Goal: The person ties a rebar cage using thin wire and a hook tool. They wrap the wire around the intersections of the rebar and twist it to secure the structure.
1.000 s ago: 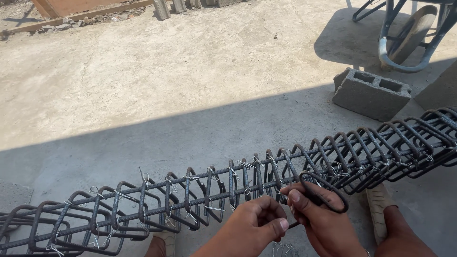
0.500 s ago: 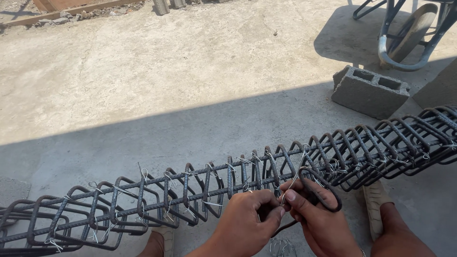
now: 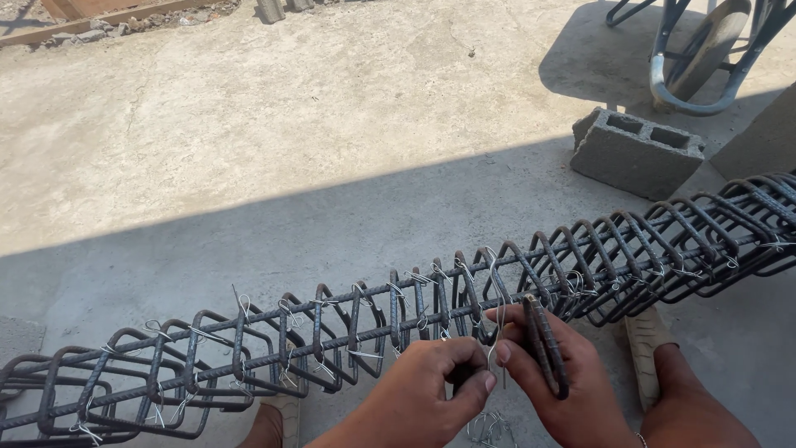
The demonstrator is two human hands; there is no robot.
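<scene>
Head view is looking down on a long rebar cage [image 3: 249,348] lying across the near concrete floor [image 3: 290,166], running from the near left up toward the right. Its stirrups are already carrying thin wire ties along the left stretch. Near the middle, the left hand [image 3: 431,390] is closing its fingers together against the cage's near side, apparently pinching something small; what exactly cannot be told. Just to its right, the right hand [image 3: 551,373] is clamping a loose dark stirrup [image 3: 545,344] edge-on, while its fingertips are also nipping a strand of tie wire [image 3: 496,332] hanging from the top bar. More wire loops [image 3: 489,430] are lying below the hands. Further right, a grey hollow block [image 3: 634,153] is sitting on the floor, and a wheelbarrow [image 3: 705,50] is standing far right.

In my judgement, a sound tie needs the stirrup held square to the bars and the wire drawn snug before twisting.
</scene>
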